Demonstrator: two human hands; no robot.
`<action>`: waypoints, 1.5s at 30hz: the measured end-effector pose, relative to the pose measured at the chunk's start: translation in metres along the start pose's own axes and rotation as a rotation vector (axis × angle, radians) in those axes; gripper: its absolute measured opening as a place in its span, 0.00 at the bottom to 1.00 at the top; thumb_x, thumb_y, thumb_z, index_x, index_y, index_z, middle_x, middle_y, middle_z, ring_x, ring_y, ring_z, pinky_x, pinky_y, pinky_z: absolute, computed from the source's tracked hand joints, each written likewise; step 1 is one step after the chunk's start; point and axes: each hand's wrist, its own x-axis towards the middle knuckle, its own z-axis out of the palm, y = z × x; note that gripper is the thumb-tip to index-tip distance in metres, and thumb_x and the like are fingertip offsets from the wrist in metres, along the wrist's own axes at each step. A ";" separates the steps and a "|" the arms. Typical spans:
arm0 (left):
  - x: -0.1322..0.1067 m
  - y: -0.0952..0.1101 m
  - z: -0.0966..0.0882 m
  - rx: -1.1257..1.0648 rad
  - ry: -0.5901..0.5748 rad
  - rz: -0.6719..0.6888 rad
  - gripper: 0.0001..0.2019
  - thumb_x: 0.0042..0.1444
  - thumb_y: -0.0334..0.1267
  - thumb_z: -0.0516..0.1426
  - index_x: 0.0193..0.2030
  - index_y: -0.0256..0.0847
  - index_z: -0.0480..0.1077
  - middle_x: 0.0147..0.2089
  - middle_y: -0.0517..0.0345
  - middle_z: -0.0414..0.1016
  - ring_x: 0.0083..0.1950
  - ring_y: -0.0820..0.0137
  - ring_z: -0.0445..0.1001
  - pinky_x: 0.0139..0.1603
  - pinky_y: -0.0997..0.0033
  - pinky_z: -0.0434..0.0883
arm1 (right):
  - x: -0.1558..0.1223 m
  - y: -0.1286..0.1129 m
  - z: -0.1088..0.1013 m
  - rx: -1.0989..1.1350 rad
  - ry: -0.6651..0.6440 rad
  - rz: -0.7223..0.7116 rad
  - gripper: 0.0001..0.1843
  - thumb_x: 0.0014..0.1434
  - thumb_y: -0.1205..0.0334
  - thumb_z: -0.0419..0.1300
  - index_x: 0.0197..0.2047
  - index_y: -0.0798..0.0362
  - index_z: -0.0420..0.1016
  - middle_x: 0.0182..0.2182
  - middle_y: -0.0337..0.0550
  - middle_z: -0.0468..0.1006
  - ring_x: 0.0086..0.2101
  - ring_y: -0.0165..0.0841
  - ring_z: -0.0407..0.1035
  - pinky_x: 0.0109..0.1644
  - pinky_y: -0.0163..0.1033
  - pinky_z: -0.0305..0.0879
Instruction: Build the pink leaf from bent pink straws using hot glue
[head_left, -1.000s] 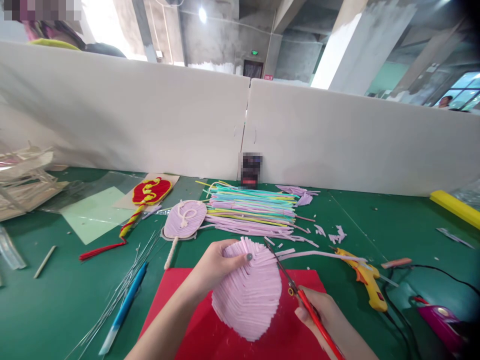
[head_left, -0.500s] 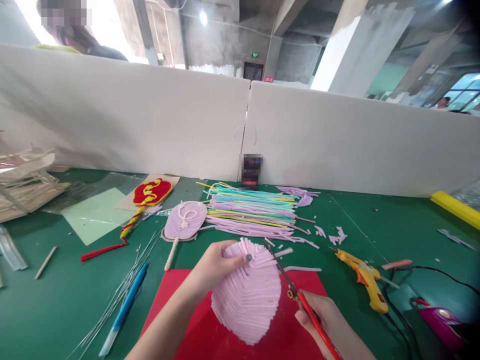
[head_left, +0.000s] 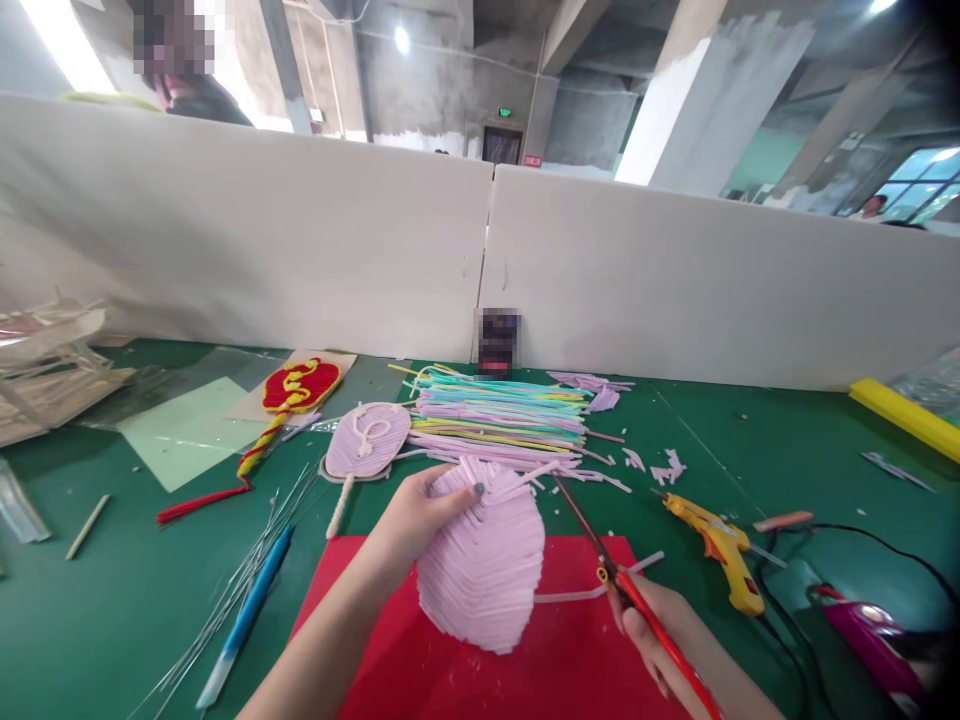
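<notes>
Lilac panel (head_left: 486, 568) is pinched by left hand (head_left: 429, 512); right hand (head_left: 670, 612) grips red-handled scissors (head_left: 628, 588).

The oval panel (head_left: 484, 570) is matt and ribbed. The scissors (head_left: 628, 588) have metal blades and glossy handles. The worktop (head_left: 787, 440) is smooth.

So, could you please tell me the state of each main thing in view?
Oval lilac piece, pinched in the left fingers.
Scissors, held in the right fingers, blades seemingly closed.
Glue gun, lying unheld.
Red-and-yellow fan, lying down.
Lilac fan, lying down.
Colored strips, loosely piled.
Ceiling light, lit.
</notes>
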 end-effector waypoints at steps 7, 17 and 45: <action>-0.025 -0.004 0.003 -0.264 0.029 -0.186 0.19 0.42 0.41 0.66 0.41 0.36 0.74 0.38 0.50 0.80 0.36 0.66 0.77 0.38 0.72 0.73 | -0.004 0.014 -0.035 -0.243 0.078 -0.021 0.18 0.49 0.42 0.59 0.31 0.50 0.71 0.27 0.40 0.76 0.31 0.37 0.72 0.33 0.34 0.67; -0.064 -0.061 0.017 -0.267 0.052 -0.277 0.21 0.40 0.43 0.68 0.41 0.37 0.72 0.37 0.50 0.80 0.39 0.62 0.78 0.41 0.69 0.73 | 0.009 0.038 -0.035 -0.761 0.040 -0.148 0.14 0.53 0.49 0.55 0.37 0.49 0.72 0.38 0.45 0.73 0.40 0.40 0.71 0.37 0.38 0.66; -0.049 -0.087 -0.012 0.873 0.301 0.169 0.15 0.51 0.37 0.56 0.46 0.48 0.73 0.44 0.59 0.77 0.45 0.65 0.75 0.44 0.67 0.72 | 0.066 0.132 -0.128 -1.018 0.546 0.369 0.34 0.58 0.40 0.40 0.43 0.65 0.70 0.31 0.63 0.75 0.34 0.50 0.74 0.33 0.49 0.69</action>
